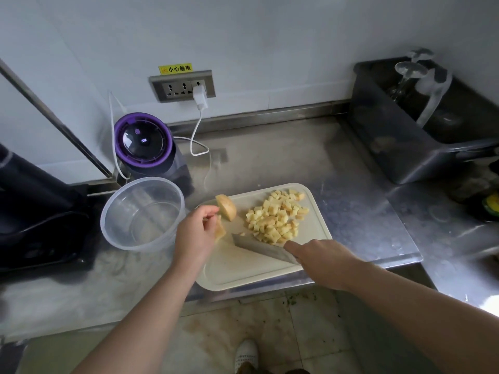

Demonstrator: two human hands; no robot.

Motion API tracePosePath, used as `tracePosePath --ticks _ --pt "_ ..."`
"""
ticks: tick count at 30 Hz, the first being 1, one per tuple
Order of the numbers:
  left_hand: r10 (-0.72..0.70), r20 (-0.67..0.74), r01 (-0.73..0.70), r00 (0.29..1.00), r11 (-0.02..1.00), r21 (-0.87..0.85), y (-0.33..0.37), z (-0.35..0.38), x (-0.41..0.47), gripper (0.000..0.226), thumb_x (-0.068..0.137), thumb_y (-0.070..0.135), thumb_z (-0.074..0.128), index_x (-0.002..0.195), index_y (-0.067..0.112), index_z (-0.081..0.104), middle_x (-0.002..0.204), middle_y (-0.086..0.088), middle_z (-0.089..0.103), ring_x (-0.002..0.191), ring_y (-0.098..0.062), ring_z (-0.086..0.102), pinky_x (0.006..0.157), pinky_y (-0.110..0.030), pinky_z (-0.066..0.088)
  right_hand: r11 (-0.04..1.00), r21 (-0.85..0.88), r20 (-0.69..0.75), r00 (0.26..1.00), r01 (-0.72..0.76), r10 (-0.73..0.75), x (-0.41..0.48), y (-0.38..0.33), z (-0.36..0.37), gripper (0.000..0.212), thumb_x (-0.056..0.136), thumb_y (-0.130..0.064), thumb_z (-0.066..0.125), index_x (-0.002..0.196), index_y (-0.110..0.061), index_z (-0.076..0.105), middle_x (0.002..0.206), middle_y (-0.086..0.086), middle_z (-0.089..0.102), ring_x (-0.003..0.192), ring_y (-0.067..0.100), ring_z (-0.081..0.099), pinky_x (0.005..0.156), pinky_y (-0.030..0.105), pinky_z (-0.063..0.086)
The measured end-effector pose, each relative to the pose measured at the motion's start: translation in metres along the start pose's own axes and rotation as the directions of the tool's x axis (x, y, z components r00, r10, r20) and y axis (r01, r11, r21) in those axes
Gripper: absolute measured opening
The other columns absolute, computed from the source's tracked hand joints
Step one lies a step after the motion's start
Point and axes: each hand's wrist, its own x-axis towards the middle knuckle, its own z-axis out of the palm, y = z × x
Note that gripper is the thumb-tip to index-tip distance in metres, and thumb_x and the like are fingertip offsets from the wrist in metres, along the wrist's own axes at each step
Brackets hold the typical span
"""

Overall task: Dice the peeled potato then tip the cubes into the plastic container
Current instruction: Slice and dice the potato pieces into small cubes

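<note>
Fingers of our left hand are curled over a pale potato slab that pokes out from under them at the left end of the cutting board. We cannot tell whether they pinch it or only steady it. Touching or just beyond the fingertips stands a rounded end piece, cut face towards us and not yet diced.

Our right hand grips the knife at the handle, forefinger laid straight along the top. The blade's long axis runs on a diagonal from the near right up towards the far left, and its tip stops just short of the slab, to the slab's right. So the uncut potato lies directly ahead of the blade tip and right at our left fingers, the hand better placed to feed it.

Behind the blade, at the far right of the board, the cubes sit in a loose heap. The plastic container stands mouth up on the steel surface, just off the board's left edge and close beside our left wrist. We see no cubes in it.

We judge the dicing well along but unfinished, with two pieces left to cut. For tipping, the heap lies at the end of the board farthest from the container, so the cubes would have to cross the whole board.
</note>
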Motion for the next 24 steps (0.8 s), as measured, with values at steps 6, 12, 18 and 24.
tracePosePath --ticks 6,12,18,24 --pt "-0.032 0.152 -0.007 0.988 0.968 0.251 -0.027 -0.008 0.005 0.053 0.087 0.014 0.066 0.137 0.013 0.048 0.132 -0.006 0.051 0.123 -0.021 0.050 0.100 -0.027 0.038 0.984 0.111 -0.059 0.987 -0.141 0.148 0.019 0.004 -0.005 0.043 0.101 -0.011 0.042 0.138 -0.025 0.027 0.071 -0.004 0.044 0.058 0.010 0.049 0.049 0.022 0.041" --pt "-0.060 0.165 -0.023 0.984 0.888 0.459 -0.029 0.003 0.007 0.052 0.081 0.029 0.070 0.127 0.023 0.048 0.129 0.000 0.047 0.117 -0.023 0.049 0.092 -0.041 0.046 0.976 0.133 -0.045 0.982 -0.174 0.182 0.013 0.002 -0.001 0.031 0.103 -0.015 0.035 0.131 -0.027 0.027 0.079 -0.001 0.054 0.066 0.016 0.058 0.056 0.028 0.048" --pt "0.157 0.094 -0.183 0.983 0.838 0.514 -0.042 0.011 -0.015 0.020 0.083 0.022 0.071 0.099 0.015 0.062 0.103 -0.001 0.055 0.080 -0.024 0.060 0.062 -0.036 0.049 0.973 0.176 -0.079 0.983 -0.147 0.163 0.005 0.001 -0.005 0.024 0.106 -0.027 0.029 0.131 -0.026 0.028 0.075 -0.002 0.052 0.061 0.015 0.056 0.053 0.026 0.045" --pt "0.276 0.001 -0.244 0.961 0.848 0.470 -0.064 0.024 -0.023 0.026 0.076 0.007 0.077 0.099 0.011 0.067 0.103 -0.009 0.062 0.088 -0.033 0.067 0.058 -0.038 0.056 0.968 0.206 -0.061 0.986 -0.142 0.157 0.001 -0.003 -0.005 0.024 0.106 -0.028 0.030 0.130 -0.028 0.028 0.087 -0.001 0.058 0.064 0.014 0.060 0.051 0.022 0.045"
